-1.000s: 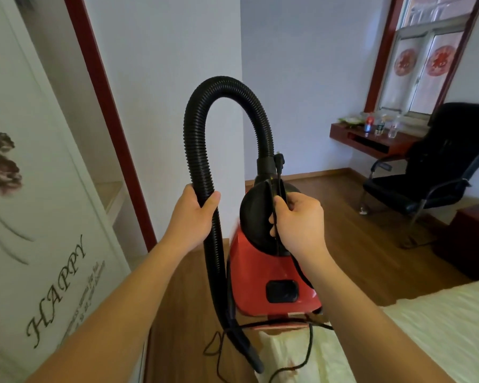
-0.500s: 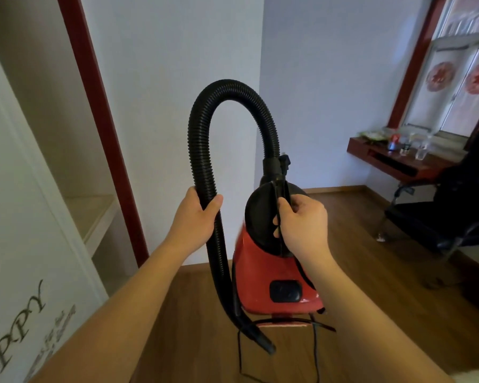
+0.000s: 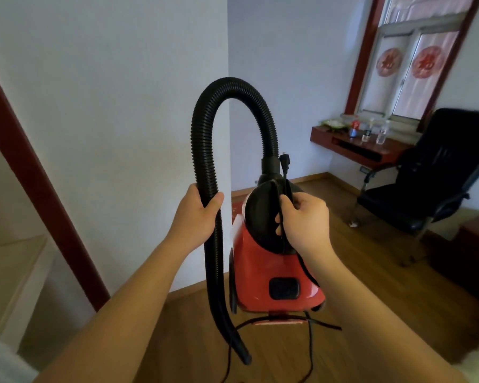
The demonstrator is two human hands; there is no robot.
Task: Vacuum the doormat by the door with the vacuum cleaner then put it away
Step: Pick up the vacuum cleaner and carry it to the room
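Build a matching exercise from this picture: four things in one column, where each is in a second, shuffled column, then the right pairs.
Things
1. hose
2. vacuum cleaner
3. chair
4. bottles

Places
A. on the wall shelf
B. gripped by the left hand
C. held up by its handle in the right hand
D. standing on the floor near the window

Pairs: 1-B, 2-C, 3-D, 4-A
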